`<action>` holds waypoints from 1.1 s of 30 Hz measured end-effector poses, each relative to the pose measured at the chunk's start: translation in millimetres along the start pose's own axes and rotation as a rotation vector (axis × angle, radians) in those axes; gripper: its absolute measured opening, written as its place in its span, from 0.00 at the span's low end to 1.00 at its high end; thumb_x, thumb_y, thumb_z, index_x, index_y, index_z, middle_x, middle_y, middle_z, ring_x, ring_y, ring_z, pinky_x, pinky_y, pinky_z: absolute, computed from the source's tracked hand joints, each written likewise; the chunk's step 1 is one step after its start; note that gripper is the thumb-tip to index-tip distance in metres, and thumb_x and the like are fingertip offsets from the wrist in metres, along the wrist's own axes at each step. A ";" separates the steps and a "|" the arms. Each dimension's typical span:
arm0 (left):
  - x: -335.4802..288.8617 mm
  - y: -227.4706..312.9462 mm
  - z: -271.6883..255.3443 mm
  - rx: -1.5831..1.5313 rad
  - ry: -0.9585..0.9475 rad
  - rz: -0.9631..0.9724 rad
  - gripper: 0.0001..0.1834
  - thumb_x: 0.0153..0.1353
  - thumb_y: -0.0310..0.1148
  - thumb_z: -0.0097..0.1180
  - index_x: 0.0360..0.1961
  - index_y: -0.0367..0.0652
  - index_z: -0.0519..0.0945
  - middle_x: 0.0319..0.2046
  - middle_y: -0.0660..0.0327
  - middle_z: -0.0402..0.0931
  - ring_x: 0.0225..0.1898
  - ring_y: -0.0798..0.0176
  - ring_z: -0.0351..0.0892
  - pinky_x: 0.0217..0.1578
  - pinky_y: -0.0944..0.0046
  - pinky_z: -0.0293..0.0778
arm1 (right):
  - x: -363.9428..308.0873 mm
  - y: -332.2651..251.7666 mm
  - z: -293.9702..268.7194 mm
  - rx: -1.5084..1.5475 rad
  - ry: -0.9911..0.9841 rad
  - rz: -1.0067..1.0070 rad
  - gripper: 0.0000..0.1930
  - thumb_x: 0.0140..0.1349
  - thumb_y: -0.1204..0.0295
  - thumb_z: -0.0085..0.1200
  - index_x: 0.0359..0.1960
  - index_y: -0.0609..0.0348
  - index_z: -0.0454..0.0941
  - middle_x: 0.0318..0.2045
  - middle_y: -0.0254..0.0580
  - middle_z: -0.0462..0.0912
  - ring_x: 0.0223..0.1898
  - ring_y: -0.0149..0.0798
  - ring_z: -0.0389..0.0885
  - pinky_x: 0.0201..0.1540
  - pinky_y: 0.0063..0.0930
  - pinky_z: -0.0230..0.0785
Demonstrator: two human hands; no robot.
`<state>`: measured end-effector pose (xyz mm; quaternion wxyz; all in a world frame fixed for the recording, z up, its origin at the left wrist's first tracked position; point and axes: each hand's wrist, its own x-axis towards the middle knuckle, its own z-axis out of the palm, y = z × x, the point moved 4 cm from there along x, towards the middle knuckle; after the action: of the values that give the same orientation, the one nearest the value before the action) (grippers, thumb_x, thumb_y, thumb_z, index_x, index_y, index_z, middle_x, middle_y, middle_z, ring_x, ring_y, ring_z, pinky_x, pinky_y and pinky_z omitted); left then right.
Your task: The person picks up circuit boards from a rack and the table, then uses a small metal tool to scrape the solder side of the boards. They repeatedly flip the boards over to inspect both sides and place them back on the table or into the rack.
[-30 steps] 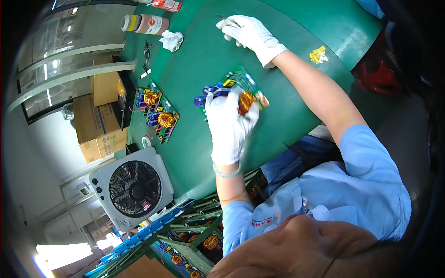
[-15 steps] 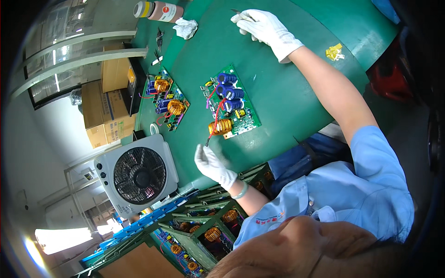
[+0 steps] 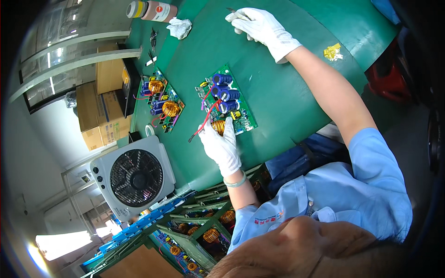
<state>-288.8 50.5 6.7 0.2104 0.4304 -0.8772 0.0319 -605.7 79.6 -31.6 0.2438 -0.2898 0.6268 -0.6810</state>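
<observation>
Head view: a green counter (image 3: 278, 106) spreads beneath everything, and a grey box fan (image 3: 136, 178) stands by its lower-left edge. Two circuit boards come next. The near circuit board (image 3: 247, 119) lies component side up in front of the person, between the two hands; the second board (image 3: 162, 103), likewise populated, lies apart to its left.

White gloves cover both hands. The left hand (image 3: 220, 146) is at the near circuit board's lower edge, its grip narrowed round the copper-coloured coil (image 3: 218, 126), thumb on one side and fingers on the other. The right hand (image 3: 262, 28) is well apart, up and to the right, over the counter, fingertips pinched together on a slim tool, mostly hidden.

Smaller again: a pink bottle (image 3: 160, 11) on its side at the top left, a crumpled white cloth (image 3: 179, 28) just beside it, yellow scraps (image 3: 332, 52) beyond the right forearm, blue capacitors (image 3: 229, 95) clustered on the near circuit board. Thinnest are the red wire (image 3: 207, 119), passing by the left fingertips, and that slim tool (image 3: 230, 9).
</observation>
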 end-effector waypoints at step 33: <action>31.2 -43.2 70.8 -2.215 -0.515 -0.662 0.30 0.73 0.53 0.34 0.66 0.46 0.66 0.60 0.52 0.71 0.54 0.50 0.77 0.43 0.48 0.81 | -32.1 -24.2 33.3 0.136 -0.416 0.185 0.22 0.66 0.61 0.56 0.56 0.63 0.78 0.23 0.24 0.71 0.19 0.17 0.58 0.19 0.15 0.43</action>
<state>-296.6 -16.5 -50.7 0.2837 0.2135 -0.2892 -0.8890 -558.7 80.5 -8.8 0.4482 -0.3480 0.5395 -0.6221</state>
